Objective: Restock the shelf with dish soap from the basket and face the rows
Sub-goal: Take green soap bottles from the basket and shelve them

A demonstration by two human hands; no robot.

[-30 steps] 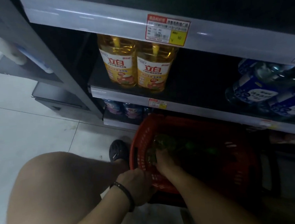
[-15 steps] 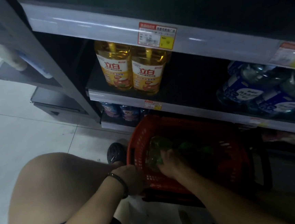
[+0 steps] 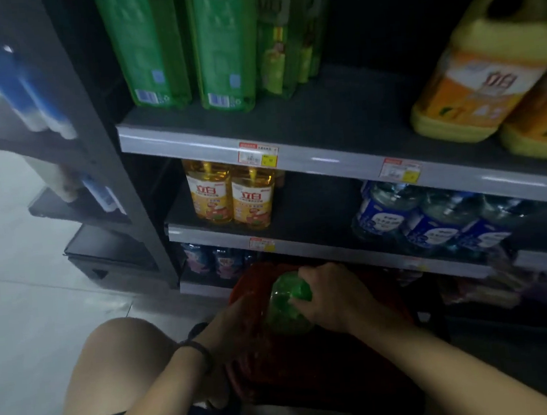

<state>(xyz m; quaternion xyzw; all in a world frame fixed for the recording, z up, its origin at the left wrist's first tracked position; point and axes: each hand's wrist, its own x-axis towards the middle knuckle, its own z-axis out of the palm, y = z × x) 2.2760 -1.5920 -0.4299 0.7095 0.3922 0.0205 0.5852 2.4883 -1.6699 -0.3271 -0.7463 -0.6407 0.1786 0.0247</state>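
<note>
A red plastic basket [image 3: 256, 367] stands on the floor against the shelf unit. My right hand [image 3: 331, 296] is closed around a green dish soap bottle [image 3: 285, 305], held just above the basket. My left hand [image 3: 232, 323] rests on the basket's left rim, fingers curled over it. Two green dish soap bottles [image 3: 182, 46] stand at the left of the upper shelf [image 3: 340, 115], with green packs behind them. Two yellow soap bottles [image 3: 231, 194] stand on the middle shelf.
Large yellow jugs [image 3: 484, 66] lie at the right of the upper shelf. Blue-labelled clear bottles [image 3: 432, 220] fill the right of the middle shelf. Small bottles [image 3: 214, 259] sit on the bottom shelf behind the basket. My bare knee [image 3: 114, 363] is at lower left, over light floor tiles.
My right hand has gripped the green bottle and lifted it out of the basket. The view has tilted up, so the upper shelf now shows.
</note>
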